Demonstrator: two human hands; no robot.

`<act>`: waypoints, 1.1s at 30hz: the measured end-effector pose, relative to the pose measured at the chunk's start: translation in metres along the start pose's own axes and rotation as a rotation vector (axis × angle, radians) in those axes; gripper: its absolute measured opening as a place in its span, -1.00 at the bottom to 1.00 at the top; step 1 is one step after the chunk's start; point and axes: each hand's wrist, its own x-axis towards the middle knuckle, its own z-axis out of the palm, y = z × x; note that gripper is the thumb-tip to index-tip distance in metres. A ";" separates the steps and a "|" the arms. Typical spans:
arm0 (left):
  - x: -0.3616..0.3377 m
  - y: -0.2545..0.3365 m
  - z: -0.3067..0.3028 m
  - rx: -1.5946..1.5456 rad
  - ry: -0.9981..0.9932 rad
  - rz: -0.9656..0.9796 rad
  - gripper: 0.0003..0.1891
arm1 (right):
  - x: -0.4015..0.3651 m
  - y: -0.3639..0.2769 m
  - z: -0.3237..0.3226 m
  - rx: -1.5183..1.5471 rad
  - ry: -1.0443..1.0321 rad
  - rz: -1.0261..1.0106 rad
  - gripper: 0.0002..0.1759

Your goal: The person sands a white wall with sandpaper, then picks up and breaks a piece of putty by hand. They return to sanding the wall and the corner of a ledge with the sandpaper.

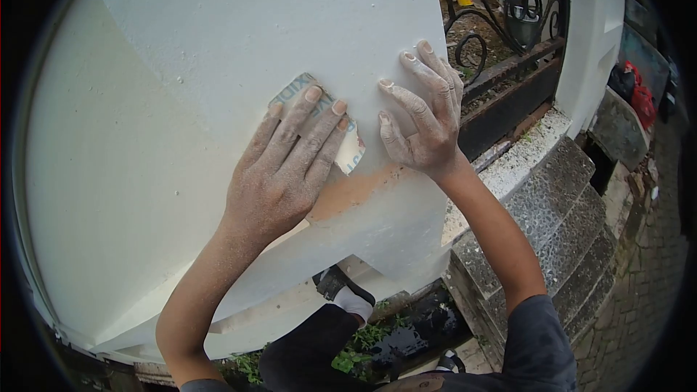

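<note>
One sandpaper sheet (351, 149) is pinned to the wall (218, 36), inward of its right edge, under the left hand (274, 174), four fingers extended. Beside that edge, the empty right hand (430, 120) is held, fingers spread, half bent.

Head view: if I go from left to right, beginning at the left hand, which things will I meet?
Left hand → exposed corner of the printed sheet → right hand → grey container behind the gate bars → red bag.
</note>
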 end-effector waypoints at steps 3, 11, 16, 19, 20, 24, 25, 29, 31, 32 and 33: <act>-0.021 0.030 0.024 -0.055 -0.205 0.313 -0.65 | -0.001 0.001 0.000 -0.004 -0.012 0.007 -0.64; -0.022 0.032 0.029 -0.136 -0.134 0.202 -0.64 | -0.002 0.001 0.000 0.009 0.004 -0.004 -0.65; 0.002 -0.010 0.001 -0.050 0.001 0.072 -0.67 | -0.001 0.002 -0.002 0.007 -0.010 -0.002 -0.66; -0.002 -0.001 0.005 -0.031 0.000 0.053 -0.66 | -0.002 0.002 0.000 0.016 0.006 -0.010 -0.66; -0.012 0.014 0.017 -0.109 -0.051 0.117 -0.64 | -0.002 0.002 0.000 0.013 0.008 -0.011 -0.66; -0.015 0.008 0.019 -0.175 -0.108 0.222 -0.64 | -0.001 0.003 -0.001 0.018 -0.005 -0.008 -0.65; -0.003 -0.008 0.003 -0.071 -0.042 0.141 -0.65 | 0.000 0.004 -0.002 0.015 -0.002 -0.011 -0.65; -0.011 0.002 0.013 -0.097 0.004 0.103 -0.71 | -0.002 0.001 -0.001 0.013 0.002 -0.002 -0.65; -0.025 0.030 0.031 -0.158 -0.174 0.306 -0.78 | -0.001 0.001 -0.001 0.021 0.010 -0.004 -0.65; -0.028 0.025 0.031 -0.131 -0.155 0.277 -0.76 | -0.002 0.001 -0.001 0.030 0.010 -0.007 -0.65; -0.022 0.014 0.022 -0.106 -0.132 0.252 -0.74 | -0.001 0.003 -0.001 0.034 0.010 -0.010 -0.65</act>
